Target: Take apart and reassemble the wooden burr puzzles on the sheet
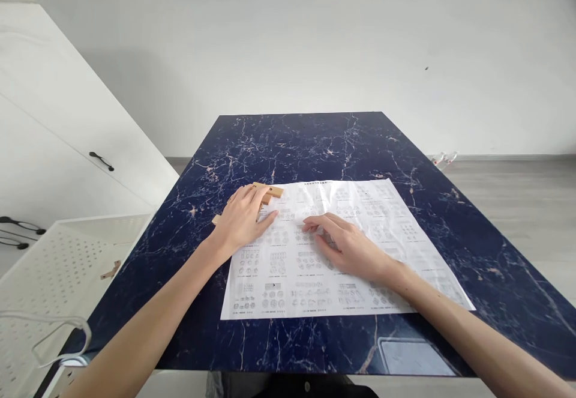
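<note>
A large white sheet of printed paper (310, 299) lies on the table, creased near its top, with rows of small grey drawings and lines of text. At its upper left corner are several flat wooden pieces (275, 192). My left hand (243, 215) lies over these pieces, fingers stretched out and thumb apart on the paper; part of the wood is hidden beneath it. Near the middle of the sheet rests my right hand (344, 245), its fingers bent and the thumb apart from the index finger. Nothing shows between them.
The dark blue marble-patterned table (288, 146) reaches toward a pale wall. A clear rectangular patch (416, 356) lies at its front edge. To the left are a white cabinet (90, 116), a perforated white surface (54, 266) and a white cable (85, 332).
</note>
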The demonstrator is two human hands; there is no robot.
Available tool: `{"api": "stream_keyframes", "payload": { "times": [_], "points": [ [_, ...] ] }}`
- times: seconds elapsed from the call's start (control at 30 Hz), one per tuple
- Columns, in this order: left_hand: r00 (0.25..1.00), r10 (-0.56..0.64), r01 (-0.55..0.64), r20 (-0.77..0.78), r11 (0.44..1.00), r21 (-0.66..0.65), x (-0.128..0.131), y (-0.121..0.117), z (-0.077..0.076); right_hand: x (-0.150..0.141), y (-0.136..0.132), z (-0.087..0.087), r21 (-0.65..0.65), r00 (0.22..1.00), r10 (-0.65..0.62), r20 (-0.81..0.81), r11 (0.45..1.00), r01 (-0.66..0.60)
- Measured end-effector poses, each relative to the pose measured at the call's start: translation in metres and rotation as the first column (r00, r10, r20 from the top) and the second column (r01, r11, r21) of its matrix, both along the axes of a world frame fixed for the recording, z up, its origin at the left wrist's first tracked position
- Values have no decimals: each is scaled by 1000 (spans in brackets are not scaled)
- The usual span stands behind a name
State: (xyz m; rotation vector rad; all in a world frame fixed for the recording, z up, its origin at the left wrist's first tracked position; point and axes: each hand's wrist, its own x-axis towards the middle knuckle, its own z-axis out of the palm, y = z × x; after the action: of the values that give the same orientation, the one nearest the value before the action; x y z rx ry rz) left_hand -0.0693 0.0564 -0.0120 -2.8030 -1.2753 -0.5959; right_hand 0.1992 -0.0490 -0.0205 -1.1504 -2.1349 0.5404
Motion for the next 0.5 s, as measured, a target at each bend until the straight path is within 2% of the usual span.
{"api": "stream_keyframes", "payload": {
  "times": [0.17,0.3,0.4,0.5],
  "points": [
    [999,53,-53,9,997,62,3,-5,0,1,-1,-1,-16,1000,2,17,1000,-1],
    [963,261,-247,-61,953,177,4,-14,-4,1,-1,1,-38,999,0,35,999,1],
    [922,359,-332,-144,926,180,4,-21,-8,0,0,2,-39,1000,-4,26,999,5],
    [909,379,-355,-173,922,156,4,-25,-10,-1,0,3,-51,1000,-5,15,999,5]
  ]
}}
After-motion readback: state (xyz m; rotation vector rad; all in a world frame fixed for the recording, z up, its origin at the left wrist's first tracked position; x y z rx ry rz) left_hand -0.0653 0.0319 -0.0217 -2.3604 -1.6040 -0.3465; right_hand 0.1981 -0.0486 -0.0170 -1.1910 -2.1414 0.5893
